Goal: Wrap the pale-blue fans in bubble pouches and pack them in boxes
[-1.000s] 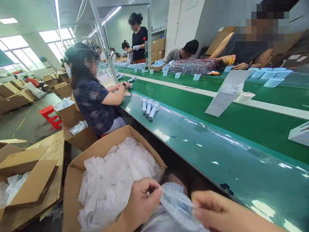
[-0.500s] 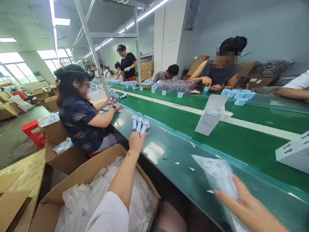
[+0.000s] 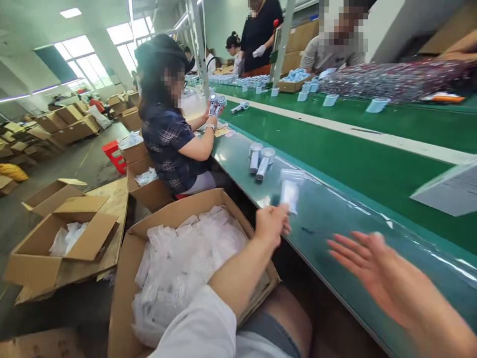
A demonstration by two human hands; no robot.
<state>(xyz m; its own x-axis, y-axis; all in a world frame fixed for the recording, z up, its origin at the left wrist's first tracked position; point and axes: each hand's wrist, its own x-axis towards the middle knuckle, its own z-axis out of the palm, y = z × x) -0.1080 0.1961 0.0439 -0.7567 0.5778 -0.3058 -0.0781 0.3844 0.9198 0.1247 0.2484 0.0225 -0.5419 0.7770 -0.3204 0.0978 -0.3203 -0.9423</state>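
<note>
My left hand (image 3: 273, 223) is closed on the lower end of a white handheld device (image 3: 289, 189), which is blurred by motion and held just above the near edge of the green conveyor table (image 3: 335, 164). My right hand (image 3: 363, 261) hovers over the table's edge with fingers spread and nothing in it. Two more white devices (image 3: 260, 160) lie on the table just beyond. An open cardboard box of clear plastic bags (image 3: 182, 263) stands by my left knee.
A seated person in a plaid shirt (image 3: 171, 139) works at the table to my left, holding devices. Other people sit and stand along the far side. Light-blue cups (image 3: 376, 105) and a white carton (image 3: 447, 189) sit on the belt. Open cardboard boxes (image 3: 63, 238) and a red stool (image 3: 114, 154) stand on the floor.
My left hand picked one device from the group of three and drew it back toward me. My right hand no longer shows the plastic bag and is spread. The view swung left.
</note>
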